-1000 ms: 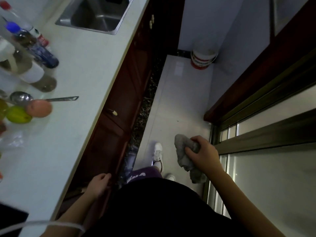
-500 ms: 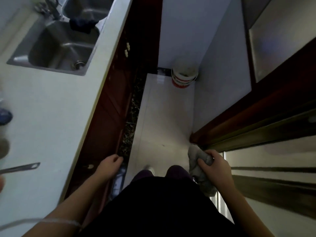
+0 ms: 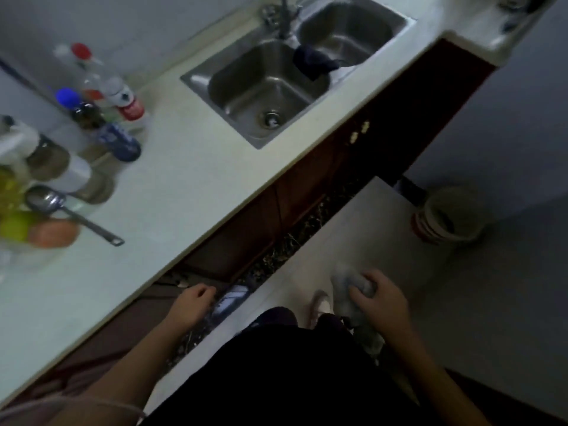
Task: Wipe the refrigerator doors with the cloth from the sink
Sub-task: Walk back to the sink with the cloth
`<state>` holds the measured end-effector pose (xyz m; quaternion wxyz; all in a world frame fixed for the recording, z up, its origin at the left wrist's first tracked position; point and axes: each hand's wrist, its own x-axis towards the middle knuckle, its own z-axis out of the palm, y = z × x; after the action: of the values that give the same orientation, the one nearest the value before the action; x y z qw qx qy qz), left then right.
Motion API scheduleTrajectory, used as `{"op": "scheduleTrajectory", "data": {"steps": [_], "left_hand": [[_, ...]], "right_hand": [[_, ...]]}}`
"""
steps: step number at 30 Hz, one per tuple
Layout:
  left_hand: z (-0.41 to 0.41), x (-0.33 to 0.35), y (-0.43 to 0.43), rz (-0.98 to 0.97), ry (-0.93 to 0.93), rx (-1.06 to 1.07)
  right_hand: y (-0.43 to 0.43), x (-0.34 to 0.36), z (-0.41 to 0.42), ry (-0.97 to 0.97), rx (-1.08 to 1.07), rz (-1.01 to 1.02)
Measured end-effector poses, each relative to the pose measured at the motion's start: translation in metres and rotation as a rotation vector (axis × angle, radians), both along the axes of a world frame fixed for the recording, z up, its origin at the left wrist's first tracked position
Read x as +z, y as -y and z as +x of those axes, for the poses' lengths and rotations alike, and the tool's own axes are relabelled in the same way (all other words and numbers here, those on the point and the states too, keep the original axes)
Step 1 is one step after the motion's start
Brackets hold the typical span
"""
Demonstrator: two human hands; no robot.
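Gripping the grey cloth bunched in curled fingers, the right hand is carrying it low over the floor, ready for wiping; the left hand is hanging loosely curled, empty, beside the worktop.

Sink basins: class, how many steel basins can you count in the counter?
2. The larger steel basin, with a round drain, lies nearer the bottles; the smaller steel basin lies beyond it. A dark cloth drapes over the divider between them.

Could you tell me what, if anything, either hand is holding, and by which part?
The right hand grips the bunched upper part of a grey cloth; its lower end hangs free. The left hand holds nothing.
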<state>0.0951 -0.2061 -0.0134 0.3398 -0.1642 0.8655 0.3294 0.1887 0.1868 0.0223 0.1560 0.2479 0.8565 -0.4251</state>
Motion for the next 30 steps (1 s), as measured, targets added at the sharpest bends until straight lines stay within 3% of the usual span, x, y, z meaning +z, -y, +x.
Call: {"op": "scheduleTrajectory", "data": {"steps": [7, 12, 18, 25, 30], "left_hand": [[0.061, 0.023, 0.022, 0.030, 0.045, 0.464], [0.077, 0.033, 0.028, 0.092, 0.049, 0.678], [0.052, 0.033, 0.049, 0.115, -0.026, 0.713], [0.001, 0.032, 0.080, 0.023, -0.138, 0.592], [-0.011, 0.034, 0.095, 0.032, -0.148, 0.653]], "right_hand": [[0.020, 0.014, -0.118, -0.013, 0.335, -0.072], [0.068, 0.019, -0.170, -0.035, 0.551, -0.065], [0.121, 0.020, -0.220, -0.014, 0.719, -0.025], [0.185, 0.033, -0.275, -0.195, 0.739, 0.036], [0.235, 0.043, -0.333, -0.266, 0.845, 0.070]]}}
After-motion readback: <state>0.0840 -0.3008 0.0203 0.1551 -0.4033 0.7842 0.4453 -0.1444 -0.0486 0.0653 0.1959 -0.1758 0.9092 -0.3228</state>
